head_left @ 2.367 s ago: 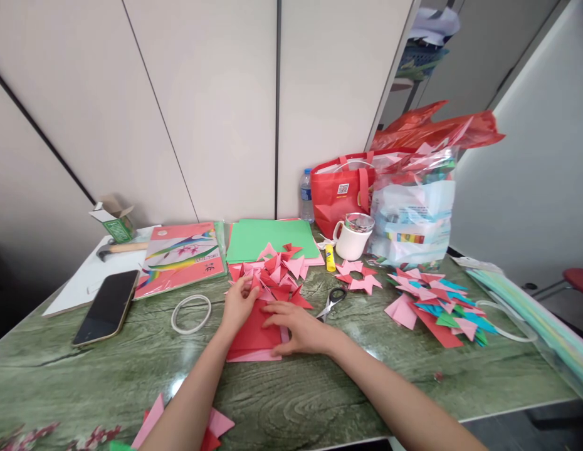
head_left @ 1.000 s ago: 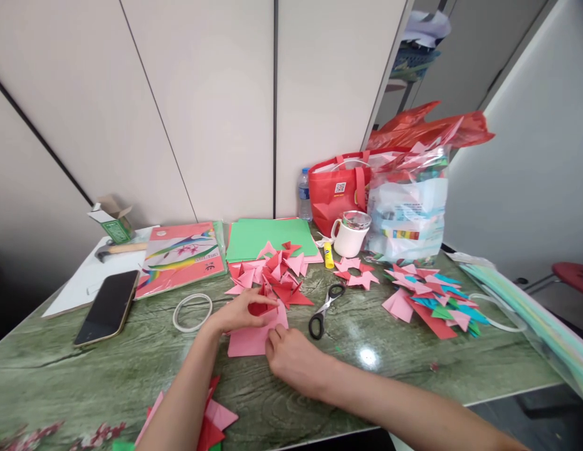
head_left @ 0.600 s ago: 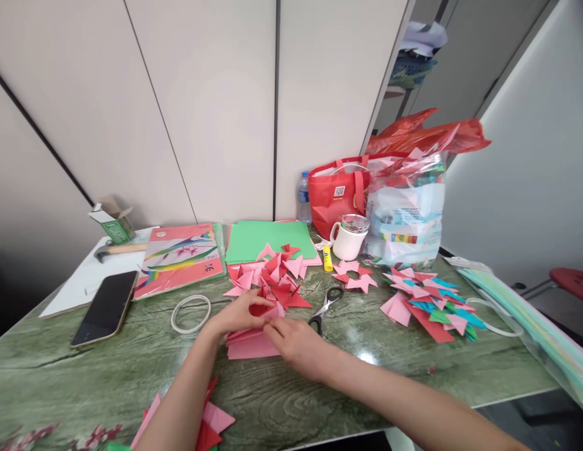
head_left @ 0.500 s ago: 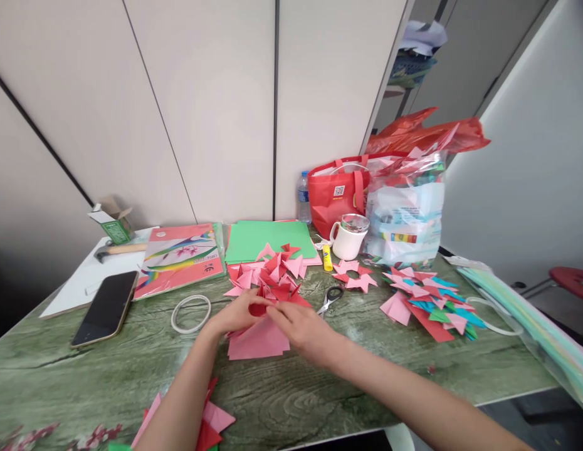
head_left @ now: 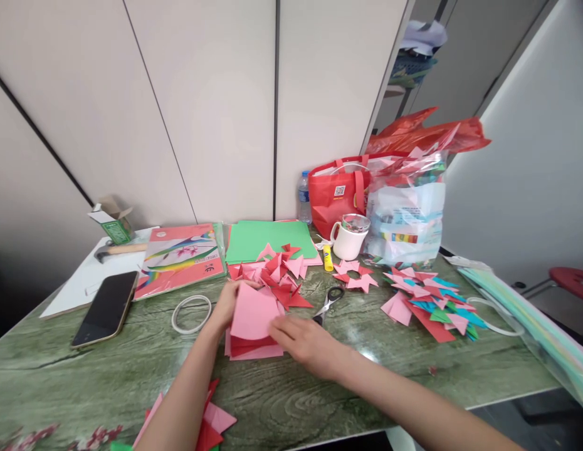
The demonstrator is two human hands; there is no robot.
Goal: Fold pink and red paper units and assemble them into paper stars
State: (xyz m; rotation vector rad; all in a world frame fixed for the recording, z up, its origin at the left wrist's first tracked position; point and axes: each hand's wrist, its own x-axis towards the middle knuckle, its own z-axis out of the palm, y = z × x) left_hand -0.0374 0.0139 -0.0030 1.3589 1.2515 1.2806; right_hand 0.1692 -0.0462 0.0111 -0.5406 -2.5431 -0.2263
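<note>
A square pink sheet of paper (head_left: 254, 313) is tilted up above a small stack of red and pink sheets (head_left: 256, 354). My left hand (head_left: 227, 307) holds its left side, with the fingertips hidden behind the paper. At the lower right edge, my right hand (head_left: 308, 341) has the sheet between thumb and fingers. Just beyond the hands lies a heap of folded red and pink paper pieces (head_left: 279, 272). Black-handled scissors (head_left: 329, 302) rest to the right of it.
A white tape ring (head_left: 191, 314), phone (head_left: 106, 309) and paper pack (head_left: 178, 260) lie left. Green sheets (head_left: 273, 240), a glue stick (head_left: 328, 257), white mug (head_left: 350, 238) and red bag (head_left: 336, 194) stand behind. Folded paper stars (head_left: 430, 297) lie right, others under my left forearm.
The pink sheet has come up off the stack and now faces me. My hands have moved apart to its two sides, the left one drawing slightly left.
</note>
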